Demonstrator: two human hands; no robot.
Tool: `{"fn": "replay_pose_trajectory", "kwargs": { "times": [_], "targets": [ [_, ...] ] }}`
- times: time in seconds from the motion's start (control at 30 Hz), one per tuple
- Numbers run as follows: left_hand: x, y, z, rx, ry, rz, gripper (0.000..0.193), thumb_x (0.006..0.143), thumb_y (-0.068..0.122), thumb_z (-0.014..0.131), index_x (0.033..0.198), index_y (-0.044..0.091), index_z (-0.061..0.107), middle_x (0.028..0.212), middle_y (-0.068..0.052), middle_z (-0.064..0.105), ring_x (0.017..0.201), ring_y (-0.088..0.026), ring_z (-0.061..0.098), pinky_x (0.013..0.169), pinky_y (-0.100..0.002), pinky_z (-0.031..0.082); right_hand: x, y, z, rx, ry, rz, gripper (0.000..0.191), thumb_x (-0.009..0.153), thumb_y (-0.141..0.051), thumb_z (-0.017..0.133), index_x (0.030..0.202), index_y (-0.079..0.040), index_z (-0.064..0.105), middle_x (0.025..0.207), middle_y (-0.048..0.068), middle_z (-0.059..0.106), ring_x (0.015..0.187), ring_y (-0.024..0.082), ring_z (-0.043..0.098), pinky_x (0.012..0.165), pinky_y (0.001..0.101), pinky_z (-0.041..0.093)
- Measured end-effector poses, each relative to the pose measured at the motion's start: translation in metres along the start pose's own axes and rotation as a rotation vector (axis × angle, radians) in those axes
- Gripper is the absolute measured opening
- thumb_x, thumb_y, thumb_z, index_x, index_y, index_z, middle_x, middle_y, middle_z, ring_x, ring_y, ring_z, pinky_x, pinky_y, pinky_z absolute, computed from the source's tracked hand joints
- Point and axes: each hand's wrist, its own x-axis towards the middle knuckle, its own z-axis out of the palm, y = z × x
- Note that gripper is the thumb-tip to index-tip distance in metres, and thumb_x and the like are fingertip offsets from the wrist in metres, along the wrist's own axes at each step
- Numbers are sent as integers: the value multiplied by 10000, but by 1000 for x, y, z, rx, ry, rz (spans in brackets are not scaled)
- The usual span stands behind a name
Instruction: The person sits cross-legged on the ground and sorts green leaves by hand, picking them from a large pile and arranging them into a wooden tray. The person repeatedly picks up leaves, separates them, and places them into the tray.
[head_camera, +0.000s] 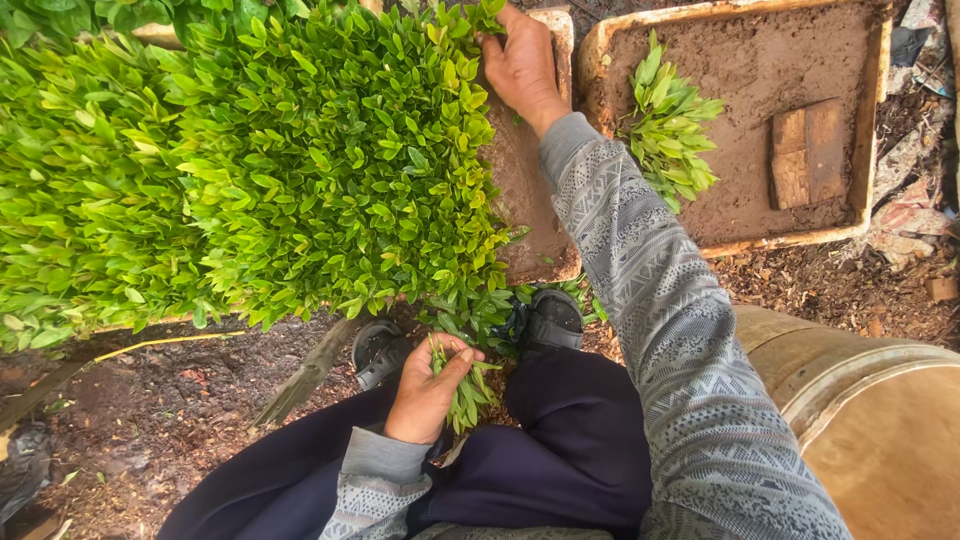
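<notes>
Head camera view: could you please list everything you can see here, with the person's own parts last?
planted cuttings: a dense mass, green, filling the left tray
left tray: one, bare brown soil strip at its right edge
right tray: one, pale rim, brown soil, top right
loose cuttings: one bunch, green, lying in the right tray
wooden block: one, brown, on the right tray's soil
drum: one, tan, bottom right
ground: dark soil and wood chips
held cuttings: one bundle, green, in the left hand
shoes: two, dark
left hand: gripping the bundle
right hand: at the planted mass's edge
</notes>
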Motion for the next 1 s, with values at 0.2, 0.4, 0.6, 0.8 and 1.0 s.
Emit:
{"fn": "replay_pose_trajectory", "kwargs": {
  "times": [0.2, 0.4, 0.6, 0.8, 1.0],
  "targets": [
    [1, -1, -1, 14, 9, -6, 44, 974, 15, 634, 1003, 30, 604, 984, -111, 710, 956, -169, 675, 875, -294, 527, -3, 3, 1, -240, 55, -253, 375, 733, 97, 698, 1082, -39, 717, 1080, 215, 715, 1037, 390, 693, 866, 401, 566],
    [2, -2, -4, 46, 10, 50, 38, 979, 13, 639, 997, 30, 610, 993, -107, 703, 991, -157, 652, 929, -296, 507, 4, -3, 1, -185, -22, -113, 287, 804, 9, 752, 1078, -70, 722, 1059, 197, 705, 965, 384, 703, 819, 418, 571],
    [0, -4, -8, 26, -4, 51, 39, 982, 15, 642, 994, 33, 609, 1011, -94, 689, 1018, -148, 634, 963, -291, 492, 1, -3, 0, -384, 12, -52, 264, 849, -19, 762, 1098, -56, 684, 1007, 215, 695, 965, 441, 654, 803, 475, 545],
    [4, -2, -9, 0, 17, 29, 44, 968, 22, 654, 978, 30, 612, 996, -86, 687, 1003, -152, 643, 942, -295, 503, 3, -13, 2, -423, -2, -111, 321, 813, -4, 740, 1124, -55, 676, 1047, 218, 675, 1000, 417, 667, 852, 466, 559],
    [10, -3, -18, -53, 60, 21, 70, 962, 18, 684, 986, 25, 619, 1008, -76, 679, 969, -142, 618, 888, -282, 494, 7, -15, 6, -559, -67, -41, 389, 766, -8, 753, 1143, -98, 715, 1030, 216, 677, 971, 435, 654, 832, 494, 543]
  ]
}}
